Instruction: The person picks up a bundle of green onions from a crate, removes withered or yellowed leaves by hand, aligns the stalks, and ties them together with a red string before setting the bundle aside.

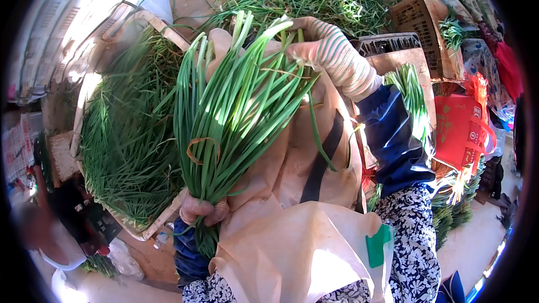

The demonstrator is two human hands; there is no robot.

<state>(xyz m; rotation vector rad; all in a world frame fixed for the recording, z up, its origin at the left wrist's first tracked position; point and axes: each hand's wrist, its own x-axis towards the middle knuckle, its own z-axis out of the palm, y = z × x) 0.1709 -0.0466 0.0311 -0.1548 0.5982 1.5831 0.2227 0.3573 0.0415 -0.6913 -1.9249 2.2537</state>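
Note:
A long bunch of green garlic chives (236,101) slants across my lap, pale stem ends up and leaf tips down. My left hand (205,211), in a thin glove, is closed round the lower, leafy part, and the tips hang below the fist. At the upper right of the bunch my right hand (331,53), in a striped knit glove, has thumb and fingers curled on a few stems near the pale ends. A brown dried leaf (203,150) curls across the middle of the bunch. Several loose blades droop on the right side.
On the left a big basket (80,118) holds loose chives. More cut greens (337,3) cover the floor ahead. At right are a tied bunch (412,98), a plastic crate (415,14) and a red bag (457,129). Another person (50,235) is at lower left.

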